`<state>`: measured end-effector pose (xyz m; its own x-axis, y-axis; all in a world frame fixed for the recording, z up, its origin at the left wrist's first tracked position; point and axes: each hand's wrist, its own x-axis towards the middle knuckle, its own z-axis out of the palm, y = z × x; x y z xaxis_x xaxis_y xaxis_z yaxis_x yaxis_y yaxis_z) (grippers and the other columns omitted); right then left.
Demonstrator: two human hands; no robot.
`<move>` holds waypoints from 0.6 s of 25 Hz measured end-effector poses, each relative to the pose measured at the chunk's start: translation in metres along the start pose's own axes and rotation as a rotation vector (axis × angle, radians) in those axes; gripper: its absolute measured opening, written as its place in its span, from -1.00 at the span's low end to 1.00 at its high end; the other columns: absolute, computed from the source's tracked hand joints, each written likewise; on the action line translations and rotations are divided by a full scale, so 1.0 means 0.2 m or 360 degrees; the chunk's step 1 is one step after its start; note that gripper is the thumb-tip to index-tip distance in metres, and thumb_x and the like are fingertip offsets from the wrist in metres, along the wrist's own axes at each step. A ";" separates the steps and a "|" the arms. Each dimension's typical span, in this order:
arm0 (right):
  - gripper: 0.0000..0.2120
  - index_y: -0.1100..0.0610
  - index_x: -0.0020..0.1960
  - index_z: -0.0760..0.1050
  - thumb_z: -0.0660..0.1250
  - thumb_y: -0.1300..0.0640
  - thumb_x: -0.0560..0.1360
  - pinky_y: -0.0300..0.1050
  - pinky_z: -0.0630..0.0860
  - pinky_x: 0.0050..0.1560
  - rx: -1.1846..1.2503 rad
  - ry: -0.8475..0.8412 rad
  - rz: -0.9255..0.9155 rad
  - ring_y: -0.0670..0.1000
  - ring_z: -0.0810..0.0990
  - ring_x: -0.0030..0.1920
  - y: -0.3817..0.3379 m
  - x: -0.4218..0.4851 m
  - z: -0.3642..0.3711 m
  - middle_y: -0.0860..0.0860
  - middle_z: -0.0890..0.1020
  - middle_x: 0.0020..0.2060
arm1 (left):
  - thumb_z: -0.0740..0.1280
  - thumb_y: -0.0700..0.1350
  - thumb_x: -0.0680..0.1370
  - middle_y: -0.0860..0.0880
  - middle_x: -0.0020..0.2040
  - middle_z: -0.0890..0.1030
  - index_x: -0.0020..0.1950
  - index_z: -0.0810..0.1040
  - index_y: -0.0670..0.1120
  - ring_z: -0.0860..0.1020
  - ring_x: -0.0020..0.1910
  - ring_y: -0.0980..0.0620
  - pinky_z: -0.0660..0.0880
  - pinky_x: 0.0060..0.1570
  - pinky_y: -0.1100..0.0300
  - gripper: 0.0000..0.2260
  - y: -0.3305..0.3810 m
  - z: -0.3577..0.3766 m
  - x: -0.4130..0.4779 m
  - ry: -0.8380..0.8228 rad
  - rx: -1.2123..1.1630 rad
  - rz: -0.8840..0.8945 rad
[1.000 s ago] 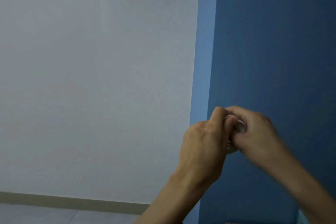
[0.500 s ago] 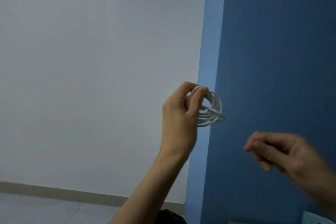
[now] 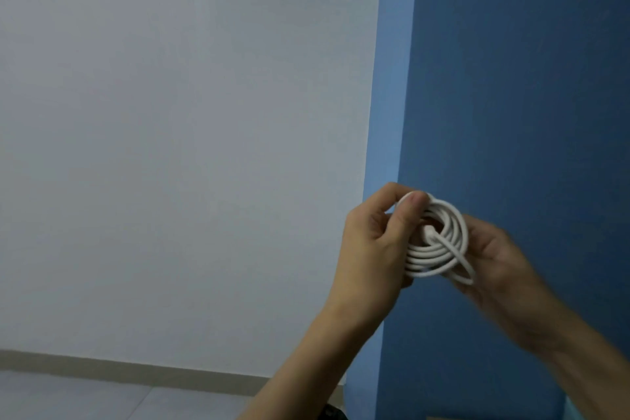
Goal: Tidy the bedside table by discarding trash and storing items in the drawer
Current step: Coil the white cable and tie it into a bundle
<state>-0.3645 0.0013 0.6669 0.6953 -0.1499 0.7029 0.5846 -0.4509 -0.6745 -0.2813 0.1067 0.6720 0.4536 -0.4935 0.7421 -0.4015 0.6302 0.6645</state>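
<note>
A white coiled cable (image 3: 434, 242) is gripped by the left hand (image 3: 373, 249) and cupped by the right hand (image 3: 494, 256). It is not yet put away; no drawer is seen.

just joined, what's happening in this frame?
A person is holding a coiled white cable up in front of a blue wall. The left hand pinches the top of the coil between thumb and fingers, while the right hand cups it from behind, with one loose loop hanging at the lower right. No bedside table or drawer can be made out, so the cable is not yet stored.
</note>
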 end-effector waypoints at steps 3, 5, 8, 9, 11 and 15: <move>-0.52 0.04 -0.03 0.66 0.49 -0.23 0.17 -0.19 0.59 -0.03 -0.0082 0.0144 -0.0067 -0.04 0.67 -0.07 0.00 -0.02 0.00 -0.01 0.73 -0.13 | 0.24 -0.15 0.58 0.08 -0.55 0.43 -0.28 0.49 -0.07 0.33 -0.64 0.21 0.25 -0.62 0.42 -0.77 0.01 0.00 0.00 0.0021 0.0051 0.0102; -0.53 0.03 -0.06 0.67 0.49 -0.23 0.15 -0.16 0.58 0.02 -0.0104 0.0178 -0.0118 -0.03 0.68 -0.04 0.00 -0.03 0.02 -0.02 0.74 -0.13 | 0.25 -0.15 0.58 0.07 -0.52 0.46 -0.27 0.50 -0.06 0.36 -0.60 0.20 0.28 -0.58 0.42 -0.78 0.01 0.00 -0.01 0.0035 0.0094 0.0171; -0.48 0.02 -0.05 0.67 0.49 -0.26 0.10 -0.17 0.56 0.05 -0.0154 0.0259 -0.0138 -0.03 0.67 -0.01 -0.01 -0.03 0.03 -0.02 0.73 -0.12 | 0.26 -0.14 0.58 0.02 -0.47 0.50 -0.26 0.52 -0.05 0.41 -0.53 0.14 0.33 -0.54 0.37 -0.79 0.00 0.00 -0.01 0.0067 0.0113 0.0208; -0.44 0.05 -0.03 0.66 0.49 -0.27 0.10 -0.14 0.56 0.07 -0.0187 0.0264 -0.0140 0.00 0.67 0.01 -0.01 -0.03 0.04 0.01 0.73 -0.10 | 0.26 -0.14 0.58 0.01 -0.46 0.51 -0.26 0.53 -0.04 0.42 -0.51 0.11 0.35 -0.54 0.35 -0.79 0.00 0.00 -0.02 0.0072 0.0104 0.0202; -0.40 0.12 0.00 0.62 0.51 -0.25 0.11 -0.08 0.57 0.06 -0.0169 0.0239 -0.0142 0.06 0.65 0.02 0.00 -0.03 0.04 0.08 0.71 -0.07 | 0.27 -0.14 0.58 -0.02 -0.44 0.50 -0.26 0.53 -0.05 0.43 -0.48 0.10 0.36 -0.50 0.32 -0.79 0.01 0.00 -0.02 0.0068 0.0092 0.0214; -0.50 0.09 -0.08 0.61 0.53 -0.19 0.12 -0.23 0.58 -0.06 -0.0054 0.0210 -0.0156 -0.01 0.66 -0.10 0.00 -0.05 0.04 0.04 0.70 -0.17 | 0.26 -0.16 0.57 -0.02 -0.45 0.44 -0.27 0.52 -0.04 0.37 -0.47 0.09 0.33 -0.47 0.28 -0.79 0.01 -0.01 0.00 0.0073 0.0155 0.0286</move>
<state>-0.3682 0.0089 0.6576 0.5735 -0.2170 0.7900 0.6308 -0.4983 -0.5948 -0.2803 0.1093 0.6723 0.4028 -0.3491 0.8461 -0.5533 0.6436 0.5289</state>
